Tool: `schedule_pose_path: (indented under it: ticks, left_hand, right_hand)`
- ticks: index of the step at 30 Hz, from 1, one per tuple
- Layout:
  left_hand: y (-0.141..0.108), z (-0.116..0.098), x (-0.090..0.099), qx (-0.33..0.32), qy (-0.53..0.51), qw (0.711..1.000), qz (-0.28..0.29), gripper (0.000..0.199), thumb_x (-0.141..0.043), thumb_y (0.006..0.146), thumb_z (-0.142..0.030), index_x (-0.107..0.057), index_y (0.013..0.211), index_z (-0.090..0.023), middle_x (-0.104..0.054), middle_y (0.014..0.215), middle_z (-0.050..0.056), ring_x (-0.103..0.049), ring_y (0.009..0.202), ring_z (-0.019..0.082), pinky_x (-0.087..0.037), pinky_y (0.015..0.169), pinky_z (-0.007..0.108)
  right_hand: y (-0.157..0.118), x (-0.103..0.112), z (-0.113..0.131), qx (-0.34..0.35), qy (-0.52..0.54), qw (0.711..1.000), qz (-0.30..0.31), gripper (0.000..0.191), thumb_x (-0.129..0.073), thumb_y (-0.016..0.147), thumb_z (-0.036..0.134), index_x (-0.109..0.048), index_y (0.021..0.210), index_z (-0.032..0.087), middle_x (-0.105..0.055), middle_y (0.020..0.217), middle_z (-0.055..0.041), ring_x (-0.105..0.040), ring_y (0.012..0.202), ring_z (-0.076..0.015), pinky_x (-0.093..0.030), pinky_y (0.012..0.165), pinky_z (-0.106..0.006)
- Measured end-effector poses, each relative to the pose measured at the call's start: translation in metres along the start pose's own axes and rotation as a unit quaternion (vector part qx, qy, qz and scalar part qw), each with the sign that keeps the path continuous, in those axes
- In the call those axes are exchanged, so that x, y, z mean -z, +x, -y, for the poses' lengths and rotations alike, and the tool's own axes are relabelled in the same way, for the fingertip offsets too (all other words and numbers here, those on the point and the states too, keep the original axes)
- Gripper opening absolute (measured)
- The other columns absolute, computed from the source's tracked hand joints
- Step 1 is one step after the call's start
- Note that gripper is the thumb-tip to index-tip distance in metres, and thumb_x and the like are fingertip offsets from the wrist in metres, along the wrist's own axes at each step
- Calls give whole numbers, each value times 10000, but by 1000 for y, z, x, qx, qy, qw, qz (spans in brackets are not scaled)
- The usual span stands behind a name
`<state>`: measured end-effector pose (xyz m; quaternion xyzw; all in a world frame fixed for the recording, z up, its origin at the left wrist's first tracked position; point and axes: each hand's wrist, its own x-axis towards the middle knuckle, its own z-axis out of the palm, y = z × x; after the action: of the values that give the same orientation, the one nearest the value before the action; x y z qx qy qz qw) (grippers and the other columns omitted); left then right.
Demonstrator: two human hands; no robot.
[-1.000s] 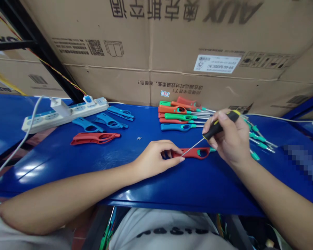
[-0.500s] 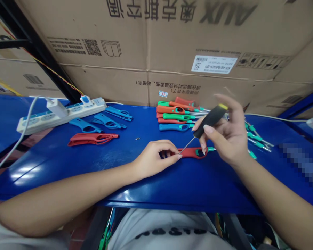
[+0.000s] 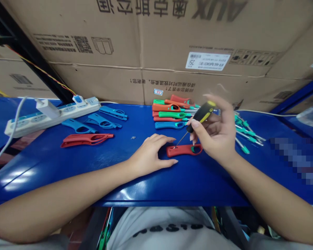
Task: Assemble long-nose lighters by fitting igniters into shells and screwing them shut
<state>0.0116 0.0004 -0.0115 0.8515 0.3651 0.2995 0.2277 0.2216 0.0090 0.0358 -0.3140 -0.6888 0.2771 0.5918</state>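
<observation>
A red lighter (image 3: pixel 181 150) with a long nozzle lies flat on the blue table (image 3: pixel 151 180), its nozzle end hidden behind my right hand. My right hand (image 3: pixel 217 130) grips a black and yellow screwdriver (image 3: pixel 203 115), tilted, with its tip at the left part of the lighter's handle. Around the lighter's left end my left hand (image 3: pixel 152 152) rests with thumb and fingers apart, holding nothing. A few tiny screws (image 3: pixel 133 138) lie on the table, left of that hand.
Several lighters (image 3: pixel 169 115) in red, orange, green and blue are piled behind. Blue handle shells (image 3: pixel 103 121) and red shells (image 3: pixel 87 139) lie at left, beside a power strip (image 3: pixel 54 116). Metal nozzles with green ends (image 3: pixel 250 133) lie at right. A cardboard box (image 3: pixel 120 80) stands behind.
My left thumb and fingers have spread away from the lighter's left end, which now shows. The screwdriver stays at the handle in my right hand. The whole view has shifted slightly.
</observation>
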Motion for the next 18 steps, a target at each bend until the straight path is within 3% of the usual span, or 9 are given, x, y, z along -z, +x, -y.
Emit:
schedule_pose_path:
  ticks: [7, 18]
  left_hand:
    - [-1, 4, -6, -14, -17, 1000, 14, 375, -733, 858, -226, -639, 1218, -185, -719, 1213, 59, -651, 1110, 219, -498, 1006, 384]
    - [1, 3, -4, -14, -29, 999, 21, 340, -721, 874, -241, -659, 1204, -180, -730, 1163, 89, -680, 1079, 246, -529, 978, 414]
  right_hand:
    - [-2, -3, -5, -7, -14, 1000, 18, 534, -683, 924, 325, -416, 1380, 401, -701, 978, -5, -639, 515, -109, -536, 379, -216]
    - [-11, -4, -7, -10, -37, 998, 56, 546, -689, 918, 337, -416, 1388, 384, -686, 1053, -32, -681, 635, -138, -561, 455, -244]
